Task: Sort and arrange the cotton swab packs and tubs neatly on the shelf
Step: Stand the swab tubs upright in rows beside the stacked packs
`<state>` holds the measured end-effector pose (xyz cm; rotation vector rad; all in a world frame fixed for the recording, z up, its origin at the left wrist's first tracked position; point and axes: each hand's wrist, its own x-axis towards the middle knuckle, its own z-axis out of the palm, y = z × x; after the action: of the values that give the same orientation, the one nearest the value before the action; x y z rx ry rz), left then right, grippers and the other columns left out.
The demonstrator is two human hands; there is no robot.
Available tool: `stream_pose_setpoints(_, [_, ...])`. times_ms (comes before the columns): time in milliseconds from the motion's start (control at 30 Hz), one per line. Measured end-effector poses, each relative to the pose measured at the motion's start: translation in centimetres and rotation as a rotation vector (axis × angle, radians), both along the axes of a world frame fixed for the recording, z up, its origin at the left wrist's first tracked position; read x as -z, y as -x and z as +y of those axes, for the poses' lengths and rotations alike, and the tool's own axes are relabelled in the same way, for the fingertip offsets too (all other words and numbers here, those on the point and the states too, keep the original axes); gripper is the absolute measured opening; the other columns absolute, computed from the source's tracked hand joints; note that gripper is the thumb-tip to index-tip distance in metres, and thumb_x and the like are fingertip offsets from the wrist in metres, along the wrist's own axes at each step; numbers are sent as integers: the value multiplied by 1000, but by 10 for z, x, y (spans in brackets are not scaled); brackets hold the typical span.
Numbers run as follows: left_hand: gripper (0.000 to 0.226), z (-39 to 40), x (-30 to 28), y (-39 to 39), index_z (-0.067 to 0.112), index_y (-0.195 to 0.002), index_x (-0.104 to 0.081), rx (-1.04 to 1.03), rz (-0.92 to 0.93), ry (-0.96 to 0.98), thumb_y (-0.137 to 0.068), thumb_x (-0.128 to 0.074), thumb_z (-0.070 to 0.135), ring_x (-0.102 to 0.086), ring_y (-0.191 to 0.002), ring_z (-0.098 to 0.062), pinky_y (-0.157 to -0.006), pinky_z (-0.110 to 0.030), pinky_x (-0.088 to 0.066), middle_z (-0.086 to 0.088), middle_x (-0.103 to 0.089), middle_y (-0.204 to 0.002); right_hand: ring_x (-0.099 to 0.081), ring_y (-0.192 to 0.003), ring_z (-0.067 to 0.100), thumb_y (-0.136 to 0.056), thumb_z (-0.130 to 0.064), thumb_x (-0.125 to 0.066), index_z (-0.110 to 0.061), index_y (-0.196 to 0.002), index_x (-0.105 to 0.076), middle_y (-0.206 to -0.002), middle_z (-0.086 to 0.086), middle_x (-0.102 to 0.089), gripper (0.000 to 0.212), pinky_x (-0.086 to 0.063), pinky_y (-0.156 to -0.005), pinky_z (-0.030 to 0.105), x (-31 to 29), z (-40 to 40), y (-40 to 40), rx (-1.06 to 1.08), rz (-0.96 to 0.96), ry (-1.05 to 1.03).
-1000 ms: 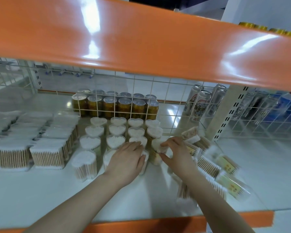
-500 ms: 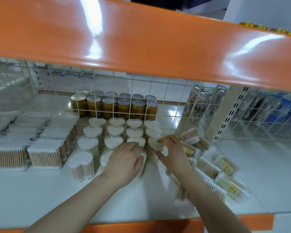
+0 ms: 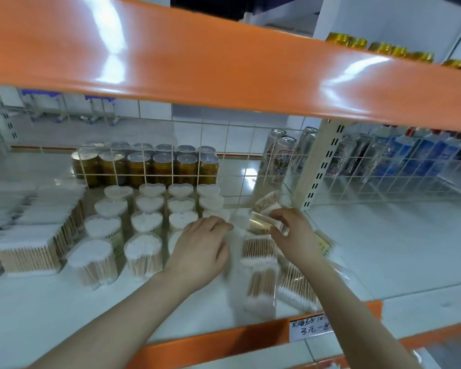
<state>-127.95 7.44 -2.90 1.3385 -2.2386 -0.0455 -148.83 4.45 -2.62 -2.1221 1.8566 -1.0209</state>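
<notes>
A person's two bare forearms reach onto a white shelf [image 3: 51, 310] under a glossy orange shelf edge [image 3: 224, 62]. The left hand [image 3: 201, 251] lies palm down with relaxed, nearly straight fingers, resting on the front right tubs of a neat grid of heart-shaped cotton swab tubs [image 3: 144, 222], four columns deep, white swab tips facing up. The right hand [image 3: 294, 233] curls its fingers and thumb around a clear cotton swab pack [image 3: 261, 222], held tilted just above the shelf, right beside the tub grid; motion blur softens its outline. Below and around that hand, more flat cotton swab packs [image 3: 261, 278] lie loosely on the shelf, overlapping and at different angles, some reaching the front edge. At far left, rectangular swab boxes [image 3: 27, 251] stand in tidy rows, wooden sticks visible through their sides. Behind the tubs, beyond a white wire grid divider [image 3: 237, 166], stand two rows of gold-labelled cans [image 3: 147, 166], and further right several tall drink cans [image 3: 280, 155]. A handwritten price tag [image 3: 310, 327] is fixed to the orange front strip below the loose packs.
</notes>
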Motion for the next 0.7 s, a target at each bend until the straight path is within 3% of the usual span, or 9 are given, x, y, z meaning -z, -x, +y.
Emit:
stream_pose_setpoints(100, [40,3,-2,12,13,-99,-68,38,-20,-8,-75,-40,27,-65,-77,-20,-65,-31,-52,-2,-66,-93,-55,-97,20,-81,-1,-61,-9,-105,-65,-104,1,-57,26,-44,-85,28,-4,15,15,18,-27,22])
stream_pose_setpoints(200, [41,9,-1,25,14,-99,-68,58,-41,-27,-75,-38,28,-65,-77,-21,-65,-32,-53,-2,-66,-92,-50,-97,13,-82,-1,-59,-12,-108,-63,-108,-9,-50,28,-35,-78,17,-4,26,30,60,-24,3])
stream_pose_setpoints(367, [41,19,-1,41,16,-99,-69,85,-42,-43,-74,-39,27,-65,-79,-19,-66,-30,-52,0,-66,-91,-48,-92,11,-83,-3,-57,-11,-114,-62,-111,5,-54,32,-31,-74,12,6,36,58,144,-26,-65])
stream_pose_setpoints(533, [55,24,6,56,16,-122,-59,114,-23,-92,-79,-30,35,-56,-107,-24,-90,-33,-41,-2,-59,-117,-55,-97,21,-79,-1,-61,-8,-112,-63,-111,10,-57,33,-30,-74,11,15,48,81,230,-37,-93])
stream_pose_setpoints(700, [54,27,13,65,19,-127,-54,133,-40,-139,-80,-32,32,-49,-115,-20,-95,-28,-34,2,-53,-127,-50,-111,25,-80,-6,-63,-10,-121,-57,-121,12,-52,42,-33,-81,19,25,58,98,299,-15,-194])
